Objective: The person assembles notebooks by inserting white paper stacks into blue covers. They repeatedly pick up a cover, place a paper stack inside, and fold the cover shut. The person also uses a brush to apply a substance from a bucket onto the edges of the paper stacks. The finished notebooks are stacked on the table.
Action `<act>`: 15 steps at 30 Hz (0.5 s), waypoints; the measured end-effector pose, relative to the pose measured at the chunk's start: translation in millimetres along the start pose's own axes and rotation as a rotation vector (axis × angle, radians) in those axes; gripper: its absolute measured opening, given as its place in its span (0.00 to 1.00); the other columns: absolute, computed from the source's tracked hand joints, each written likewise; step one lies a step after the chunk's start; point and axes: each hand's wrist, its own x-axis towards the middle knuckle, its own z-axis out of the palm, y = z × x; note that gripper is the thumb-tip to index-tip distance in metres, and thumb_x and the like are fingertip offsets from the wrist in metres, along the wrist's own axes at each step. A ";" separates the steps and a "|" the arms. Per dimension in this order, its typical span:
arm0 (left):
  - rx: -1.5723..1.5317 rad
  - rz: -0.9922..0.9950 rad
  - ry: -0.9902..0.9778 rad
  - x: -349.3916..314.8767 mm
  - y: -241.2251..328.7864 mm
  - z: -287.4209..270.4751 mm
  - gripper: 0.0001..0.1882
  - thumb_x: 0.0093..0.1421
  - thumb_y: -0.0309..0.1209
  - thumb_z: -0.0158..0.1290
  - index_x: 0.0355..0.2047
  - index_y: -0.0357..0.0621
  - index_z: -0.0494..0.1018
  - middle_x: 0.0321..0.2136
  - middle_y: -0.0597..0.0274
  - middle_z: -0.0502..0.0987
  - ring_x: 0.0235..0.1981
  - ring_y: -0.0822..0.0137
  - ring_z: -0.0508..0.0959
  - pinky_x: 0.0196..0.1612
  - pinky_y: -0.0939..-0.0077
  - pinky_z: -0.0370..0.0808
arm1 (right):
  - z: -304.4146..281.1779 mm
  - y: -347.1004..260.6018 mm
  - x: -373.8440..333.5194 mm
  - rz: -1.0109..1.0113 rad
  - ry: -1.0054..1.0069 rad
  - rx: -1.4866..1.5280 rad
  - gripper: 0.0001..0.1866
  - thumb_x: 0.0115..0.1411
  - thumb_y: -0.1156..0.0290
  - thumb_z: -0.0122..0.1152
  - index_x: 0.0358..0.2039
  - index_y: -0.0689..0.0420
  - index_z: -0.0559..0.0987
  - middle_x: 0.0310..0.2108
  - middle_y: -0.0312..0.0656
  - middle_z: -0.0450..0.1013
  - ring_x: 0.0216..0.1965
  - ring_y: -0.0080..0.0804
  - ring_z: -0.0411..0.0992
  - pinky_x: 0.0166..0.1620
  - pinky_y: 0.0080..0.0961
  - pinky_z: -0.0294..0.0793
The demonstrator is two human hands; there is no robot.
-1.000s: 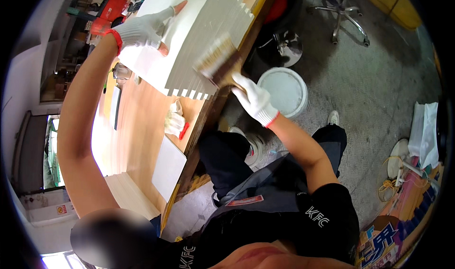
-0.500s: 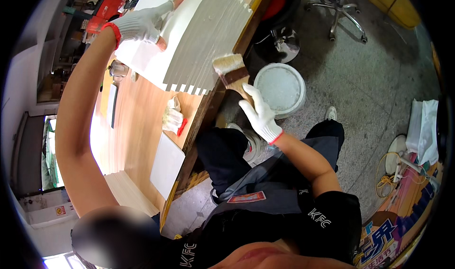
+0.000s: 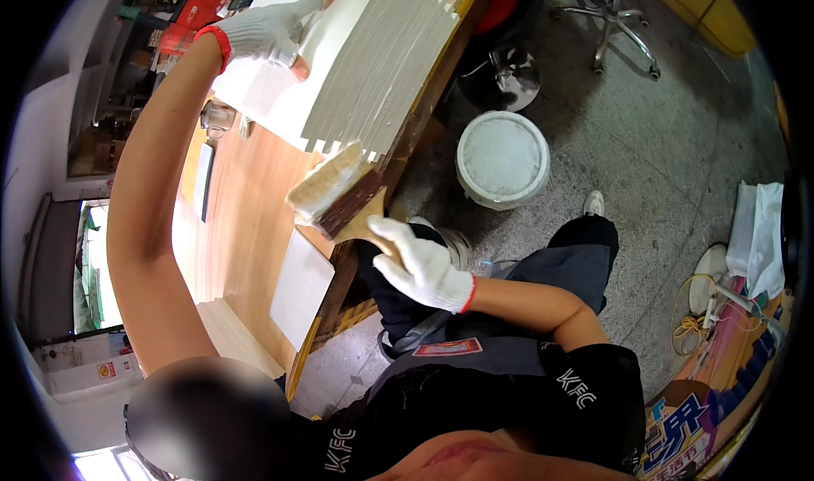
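My left hand, in a light knitted glove with bare thumb and forefinger tips, lies spread on a white sheet. Beside it, several overlapping sheets form a fan of grey strips towards the table's near edge. In my right hand, also gloved in white, is the wooden handle of a wide flat brush. Its pale, wet-looking bristles hang just off the fan's lower end, over the wooden table; whether they touch anything I cannot tell.
A white bucket with whitish contents stands on the floor right of the table. Behind it are a round-based stool and a wheeled chair. On the table lie a pale board, a stack of strips and a glass.
My right hand has swung the brush left and nearer to me, from beside the bucket to over the table edge. It now covers the loose glove there. My left hand stays spread on the sheet.
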 end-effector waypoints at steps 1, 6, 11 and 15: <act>0.028 -0.022 0.004 -1.6 1.6 -0.9 0.70 0.34 0.27 0.71 0.73 0.58 0.38 0.54 0.46 0.73 0.51 0.53 0.74 0.56 0.69 0.69 | -4.4 5.4 10.4 -0.115 0.206 -0.100 0.28 0.60 0.72 0.60 0.60 0.60 0.64 0.46 0.53 0.75 0.35 0.45 0.80 0.37 0.33 0.80; -0.155 0.014 -0.016 -1.8 -11.1 1.3 0.73 0.30 0.30 0.74 0.72 0.67 0.39 0.53 0.48 0.74 0.49 0.56 0.73 0.56 0.66 0.68 | -40.0 22.4 90.5 0.322 0.358 0.032 0.28 0.63 0.65 0.54 0.62 0.51 0.59 0.42 0.57 0.76 0.37 0.55 0.77 0.40 0.43 0.77; -0.090 -0.059 -0.004 9.6 -16.9 9.1 0.75 0.28 0.28 0.76 0.73 0.65 0.38 0.57 0.51 0.71 0.52 0.57 0.72 0.57 0.65 0.68 | 11.3 35.0 -7.0 0.130 0.133 0.010 0.32 0.61 0.67 0.58 0.63 0.59 0.58 0.54 0.54 0.70 0.47 0.54 0.75 0.50 0.39 0.74; -0.387 -0.005 -0.089 1.7 -24.8 8.9 0.76 0.28 0.28 0.76 0.73 0.63 0.37 0.60 0.53 0.68 0.56 0.56 0.70 0.58 0.63 0.67 | -18.5 38.4 15.5 0.105 0.295 -0.160 0.29 0.60 0.69 0.59 0.60 0.57 0.61 0.53 0.51 0.70 0.43 0.49 0.77 0.44 0.37 0.77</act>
